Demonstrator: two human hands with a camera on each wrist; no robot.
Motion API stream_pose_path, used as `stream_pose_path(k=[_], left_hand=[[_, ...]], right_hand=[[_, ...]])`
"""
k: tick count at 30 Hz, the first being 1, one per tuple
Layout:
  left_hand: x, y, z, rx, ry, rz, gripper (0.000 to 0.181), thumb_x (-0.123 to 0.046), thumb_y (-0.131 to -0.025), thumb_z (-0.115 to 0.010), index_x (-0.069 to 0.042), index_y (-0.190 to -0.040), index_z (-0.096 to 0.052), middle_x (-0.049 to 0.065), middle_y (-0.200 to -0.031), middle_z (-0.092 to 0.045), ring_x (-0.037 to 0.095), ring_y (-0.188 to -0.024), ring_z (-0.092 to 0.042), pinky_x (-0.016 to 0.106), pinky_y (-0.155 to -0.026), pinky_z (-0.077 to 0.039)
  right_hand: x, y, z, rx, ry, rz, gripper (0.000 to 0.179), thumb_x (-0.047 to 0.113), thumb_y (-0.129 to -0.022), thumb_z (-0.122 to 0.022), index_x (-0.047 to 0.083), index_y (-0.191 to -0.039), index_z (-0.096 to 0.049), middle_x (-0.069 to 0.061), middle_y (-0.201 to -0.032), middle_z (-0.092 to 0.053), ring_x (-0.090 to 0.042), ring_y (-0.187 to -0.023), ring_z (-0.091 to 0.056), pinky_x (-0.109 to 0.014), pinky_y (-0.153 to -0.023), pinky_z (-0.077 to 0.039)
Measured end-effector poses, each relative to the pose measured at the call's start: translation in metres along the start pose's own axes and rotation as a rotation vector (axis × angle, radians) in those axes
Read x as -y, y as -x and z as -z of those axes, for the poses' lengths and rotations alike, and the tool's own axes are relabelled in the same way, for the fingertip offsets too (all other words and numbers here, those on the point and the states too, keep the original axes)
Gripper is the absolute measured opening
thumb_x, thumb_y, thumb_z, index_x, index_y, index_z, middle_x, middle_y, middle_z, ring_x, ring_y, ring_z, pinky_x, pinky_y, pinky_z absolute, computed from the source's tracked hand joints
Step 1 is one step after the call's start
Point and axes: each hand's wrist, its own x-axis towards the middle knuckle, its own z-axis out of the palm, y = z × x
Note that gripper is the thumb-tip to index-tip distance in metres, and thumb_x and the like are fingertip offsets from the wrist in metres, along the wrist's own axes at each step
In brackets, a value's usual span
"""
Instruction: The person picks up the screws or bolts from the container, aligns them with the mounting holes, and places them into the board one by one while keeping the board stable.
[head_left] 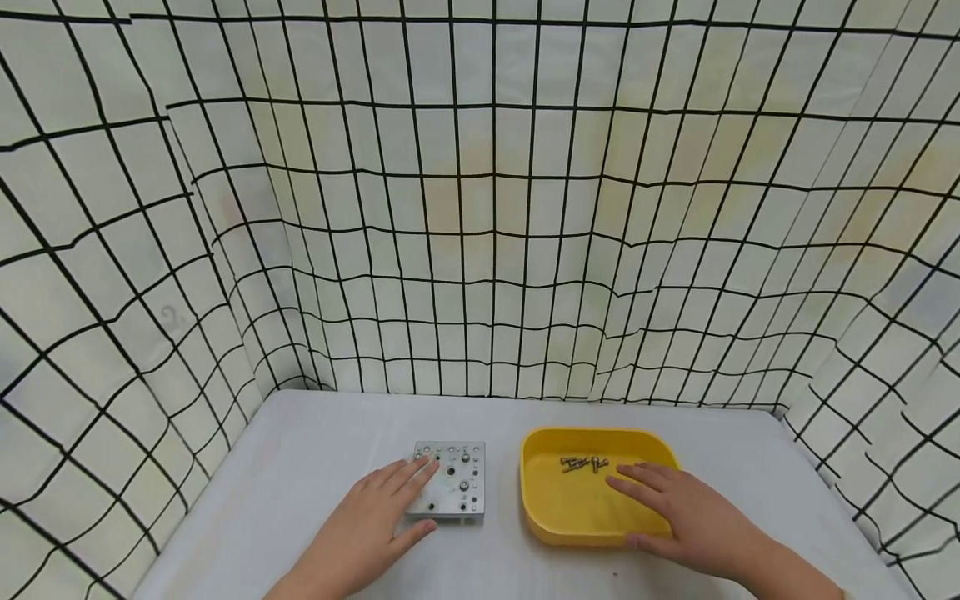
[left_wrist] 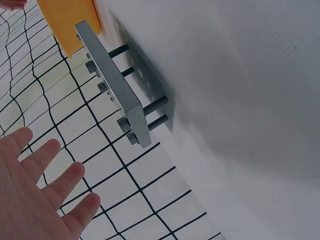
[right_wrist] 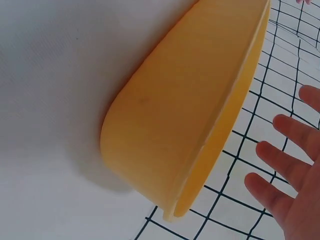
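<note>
A square metal plate (head_left: 468, 498) with many holes sits on the white table, left of a yellow tray (head_left: 534, 518). Bolt heads show on its top, and in the left wrist view threaded bolt ends (left_wrist: 156, 106) stick out beneath it. My left hand (head_left: 375, 532) hovers by the plate's left side, fingers spread, overlapping its edge in the head view. Inside the tray several small screws (head_left: 576, 464) lie towards the back. Over the tray's right side is my right hand (head_left: 693, 518), fingers extended and holding nothing. Its fingertips (right_wrist: 260, 185) are above the rim.
White cloth walls (head_left: 480, 275) with a black grid enclose the table at the back and both sides. The white tabletop (head_left: 330, 442) stretches around the plate and tray. A tiny dark speck (head_left: 616, 574) lies in front of the tray.
</note>
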Motion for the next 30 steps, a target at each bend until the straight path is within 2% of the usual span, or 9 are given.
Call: stream_pose_path(k=[2,8,11,18,25,30], left_hand=[[0.001,0.001,0.002,0.004,0.012,0.020,0.072,-0.065,-0.097,-0.044,-0.021,-0.154,-0.039,0.002,-0.150,-0.047,0.026,-0.136,-0.044,0.049,-0.108,-0.035],[0.008,0.003,0.003,0.033,0.089,0.112,0.069,-0.053,-0.096,-0.058,-0.023,-0.154,-0.037,-0.002,-0.151,-0.045,0.023,-0.136,-0.044,0.050,-0.107,-0.036],[0.012,0.005,0.003,0.061,0.169,0.177,0.070,-0.051,-0.095,-0.061,-0.024,-0.154,-0.037,-0.002,-0.151,-0.044,0.025,-0.137,-0.043,0.051,-0.108,-0.035],[0.022,0.005,0.003,0.152,0.387,0.348,0.077,-0.055,-0.091,-0.064,-0.024,-0.155,-0.036,0.007,-0.154,-0.040,0.035,-0.141,-0.037,0.058,-0.109,-0.030],[0.033,0.004,-0.005,0.187,0.450,0.427,0.081,-0.053,-0.089,-0.068,-0.021,-0.155,-0.034,0.007,-0.148,-0.046,0.031,-0.129,-0.051,0.058,-0.101,-0.039],[0.038,0.004,-0.012,0.220,0.471,0.477,0.082,-0.052,-0.088,-0.070,-0.021,-0.155,-0.035,0.003,-0.144,-0.050,0.028,-0.125,-0.054,0.057,-0.095,-0.044]], right_hand=[[-0.002,-0.002,0.002,0.021,-0.008,0.008,0.061,0.058,-0.089,-0.066,0.035,-0.144,-0.051,0.004,-0.139,-0.057,-0.023,-0.123,-0.056,-0.048,-0.096,-0.047],[-0.007,-0.011,0.010,0.122,-0.082,-0.015,0.044,0.055,-0.092,-0.063,0.032,-0.130,-0.064,0.010,-0.125,-0.063,-0.017,-0.113,-0.060,-0.046,-0.093,-0.049],[-0.009,-0.015,0.013,0.187,-0.111,-0.054,0.041,0.055,-0.093,-0.061,0.032,-0.126,-0.067,0.012,-0.121,-0.064,-0.016,-0.110,-0.061,-0.046,-0.092,-0.049],[-0.016,-0.029,0.018,0.226,-0.123,-0.095,0.035,0.049,-0.092,-0.065,0.027,-0.119,-0.071,0.011,-0.114,-0.067,-0.016,-0.106,-0.062,-0.046,-0.092,-0.049],[-0.017,-0.043,0.014,0.262,-0.147,-0.151,0.032,0.042,-0.090,-0.069,0.024,-0.116,-0.073,0.011,-0.112,-0.068,-0.017,-0.106,-0.062,-0.048,-0.094,-0.048],[-0.017,-0.050,0.011,0.284,-0.162,-0.171,0.032,0.040,-0.090,-0.070,0.023,-0.116,-0.073,0.009,-0.112,-0.068,-0.018,-0.106,-0.062,-0.048,-0.094,-0.048]])
